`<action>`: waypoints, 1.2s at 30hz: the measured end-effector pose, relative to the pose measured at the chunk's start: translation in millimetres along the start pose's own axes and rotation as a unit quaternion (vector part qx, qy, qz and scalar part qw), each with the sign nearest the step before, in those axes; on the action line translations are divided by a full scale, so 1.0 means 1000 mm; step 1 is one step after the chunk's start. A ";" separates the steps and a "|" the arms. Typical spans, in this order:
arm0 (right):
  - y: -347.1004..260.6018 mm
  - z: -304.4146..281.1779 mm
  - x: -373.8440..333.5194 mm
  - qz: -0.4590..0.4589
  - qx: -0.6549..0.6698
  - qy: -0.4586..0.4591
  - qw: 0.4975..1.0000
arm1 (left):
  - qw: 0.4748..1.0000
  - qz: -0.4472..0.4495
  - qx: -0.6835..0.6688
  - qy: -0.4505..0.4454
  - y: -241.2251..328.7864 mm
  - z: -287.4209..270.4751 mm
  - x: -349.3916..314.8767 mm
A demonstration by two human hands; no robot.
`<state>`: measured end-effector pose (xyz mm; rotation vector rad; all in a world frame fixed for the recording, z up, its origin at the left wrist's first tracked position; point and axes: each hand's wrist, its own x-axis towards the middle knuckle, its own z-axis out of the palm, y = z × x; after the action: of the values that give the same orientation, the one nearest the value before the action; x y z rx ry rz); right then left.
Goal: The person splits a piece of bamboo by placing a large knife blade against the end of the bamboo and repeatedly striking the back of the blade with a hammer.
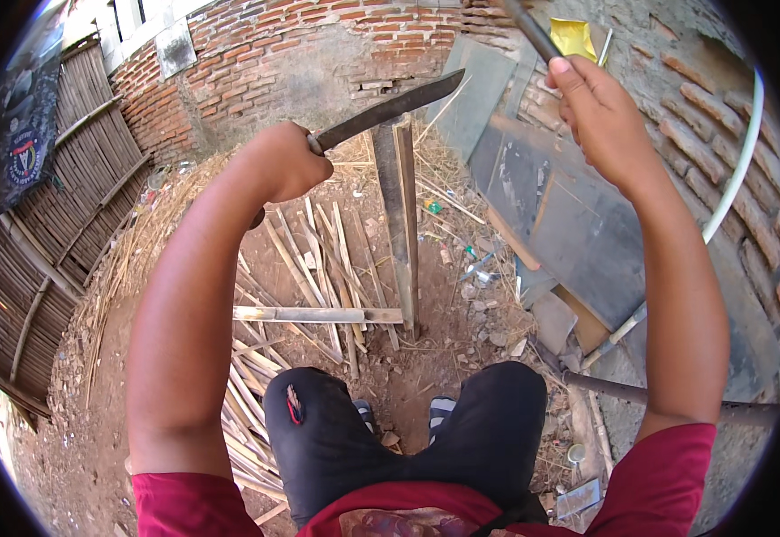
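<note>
My left hand (284, 163) is closed round the handle of a machete (390, 112). Its dark curved blade points to the right, across the upper end of an upright piece of split bamboo or wood (401, 224). Whether the edge touches or has entered that end I cannot tell. Raised at the upper right, my right hand (594, 116) grips a dark rod-like stick (533, 31), whose far end is cut off by the picture's edge. A pale split length (318, 314) lies crosswise, meeting the foot of the upright piece.
Several pale split strips (336, 259) are scattered on the dirt left of centre, with more beside my left knee. Dark flat panels (578, 224) lean at the right, near a pale hose (748, 134). A brick wall (291, 45) stands ahead, and a slatted bamboo fence (77, 170) at the left.
</note>
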<state>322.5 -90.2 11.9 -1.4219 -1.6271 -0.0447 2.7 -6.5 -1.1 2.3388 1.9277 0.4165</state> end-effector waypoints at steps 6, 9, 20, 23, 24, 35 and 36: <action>0.023 0.007 0.003 -0.044 -0.128 -0.085 0.987 | 1.000 -0.002 -0.004 0.007 0.009 -0.003 -0.006; 0.001 -0.007 0.001 0.035 -0.044 -0.059 0.997 | 1.000 -0.017 -0.003 -0.007 0.008 -0.001 -0.007; 0.027 0.011 -0.012 -0.018 -0.091 -0.111 0.990 | 0.999 0.025 -0.012 -0.018 -0.009 -0.003 -0.003; 0.033 0.005 -0.012 -0.034 -0.097 -0.098 0.990 | 0.993 0.073 -0.083 -0.032 -0.017 -0.016 -0.016; 0.030 0.005 -0.014 -0.002 -0.068 -0.095 0.993 | 0.990 0.122 -0.066 0.007 -0.027 -0.014 -0.016; 0.026 0.002 -0.014 -0.056 -0.094 -0.063 0.992 | 0.987 0.088 0.037 0.130 -0.027 0.012 -0.033; 0.027 0.004 -0.014 -0.078 -0.164 -0.102 0.978 | 0.988 0.076 0.041 0.132 -0.024 0.013 -0.033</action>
<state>340.1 -90.1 -13.5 -1.5830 -1.9678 -0.2762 -22.1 -32.0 -24.3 2.6106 1.9089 0.7051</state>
